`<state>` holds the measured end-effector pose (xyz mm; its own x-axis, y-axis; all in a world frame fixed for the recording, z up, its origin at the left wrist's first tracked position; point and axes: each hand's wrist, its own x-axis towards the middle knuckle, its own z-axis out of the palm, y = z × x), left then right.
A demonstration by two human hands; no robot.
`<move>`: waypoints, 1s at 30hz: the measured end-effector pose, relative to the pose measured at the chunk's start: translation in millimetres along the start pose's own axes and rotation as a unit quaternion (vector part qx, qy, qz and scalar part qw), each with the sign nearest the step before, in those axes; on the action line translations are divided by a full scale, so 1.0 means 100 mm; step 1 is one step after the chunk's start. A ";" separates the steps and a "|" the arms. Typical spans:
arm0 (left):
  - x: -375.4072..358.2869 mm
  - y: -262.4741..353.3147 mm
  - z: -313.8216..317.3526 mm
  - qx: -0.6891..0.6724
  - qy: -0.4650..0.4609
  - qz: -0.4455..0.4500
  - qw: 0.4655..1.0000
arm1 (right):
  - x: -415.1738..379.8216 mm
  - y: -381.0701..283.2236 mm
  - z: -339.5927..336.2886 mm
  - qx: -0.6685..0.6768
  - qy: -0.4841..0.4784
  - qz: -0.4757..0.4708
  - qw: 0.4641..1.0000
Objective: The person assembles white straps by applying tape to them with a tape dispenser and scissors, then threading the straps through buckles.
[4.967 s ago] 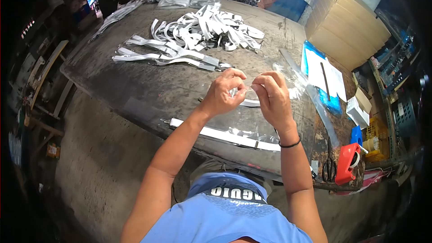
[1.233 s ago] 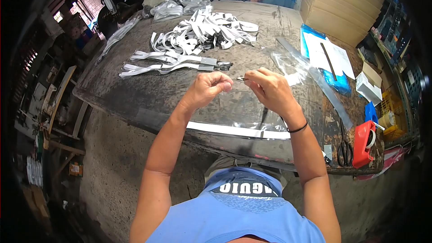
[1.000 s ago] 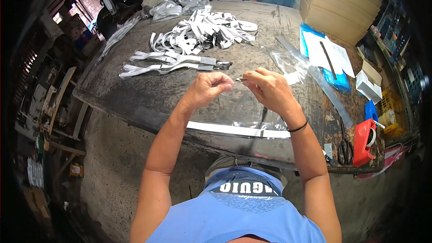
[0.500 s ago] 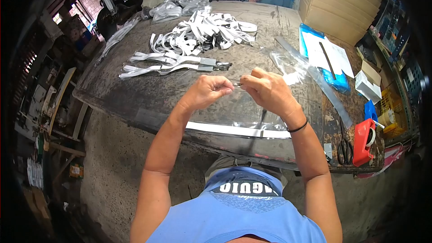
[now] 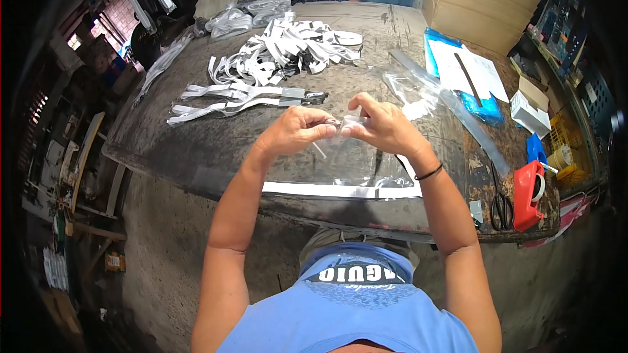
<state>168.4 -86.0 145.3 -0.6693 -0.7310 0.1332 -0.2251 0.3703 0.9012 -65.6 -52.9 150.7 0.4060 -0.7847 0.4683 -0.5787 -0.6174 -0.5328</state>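
Observation:
My left hand (image 5: 296, 129) and my right hand (image 5: 381, 124) are raised close together over the worn table (image 5: 216, 137), both pinching the top of a clear plastic bag (image 5: 350, 157). The bag hangs down between them and holds a long white strap (image 5: 340, 191) that lies along the near table edge. A small metal piece shows between my fingertips. A black band circles my right wrist.
A heap of white straps (image 5: 288, 49) and several laid-out straps (image 5: 235, 99) fill the far left. Loose clear bags (image 5: 418, 88), papers on a blue pad (image 5: 464, 72), a red tape dispenser (image 5: 528, 186), scissors (image 5: 502, 206) and cardboard boxes (image 5: 481, 0) sit right.
My hands have drawn closer together and the bag's top is now gathered between them. The view has shifted slightly; the strap in the bag stays along the near edge.

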 end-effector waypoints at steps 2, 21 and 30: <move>0.03 0.02 -0.04 0.032 -0.017 -0.017 0.999 | -0.02 0.07 -0.01 0.019 -0.044 0.061 0.997; 0.28 0.09 -0.05 0.103 -0.147 -0.063 0.982 | -0.17 0.37 -0.04 0.048 -0.038 0.014 0.998; 0.40 -0.02 -0.10 0.015 -0.160 -0.095 0.982 | -0.33 0.54 -0.18 0.113 -0.122 0.089 0.982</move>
<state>149.3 -122.0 152.7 -0.8006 -0.5727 -0.1763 -0.3849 0.2660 0.8838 -122.6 -59.4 119.2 0.4858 -0.8539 0.1865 -0.4948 -0.4446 -0.7467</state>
